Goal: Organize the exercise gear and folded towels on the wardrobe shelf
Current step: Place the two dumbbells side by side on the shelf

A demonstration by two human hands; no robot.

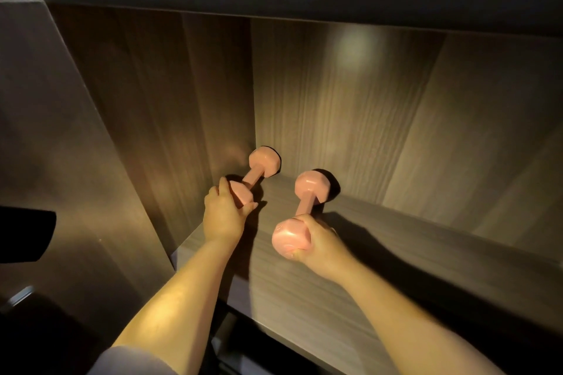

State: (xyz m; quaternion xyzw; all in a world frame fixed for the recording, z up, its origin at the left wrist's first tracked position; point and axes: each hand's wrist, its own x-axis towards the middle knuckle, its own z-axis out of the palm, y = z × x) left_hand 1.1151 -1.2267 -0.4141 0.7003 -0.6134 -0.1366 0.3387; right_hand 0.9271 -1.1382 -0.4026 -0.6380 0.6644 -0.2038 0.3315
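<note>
Wooden side wall (pixel 170 119) crowds the left dumbbell (pixel 263 162) — right dumbbell (pixel 310 187) just beside.

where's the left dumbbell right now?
Head view: the left dumbbell lies in the back-left corner of the shelf, left hand gripping its near end; the right dumbbell sits to its right.

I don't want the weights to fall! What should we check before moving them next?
1. The left hand grips the left dumbbell by its near end: ok.
2. The right hand grips the right dumbbell by its near end: ok.
3. Dumbbells apart, not knocking together: ok.
4. Far ends touching the back wall: cannot tell.
5. Bare shelf showing to their right for more gear: ok.
</note>
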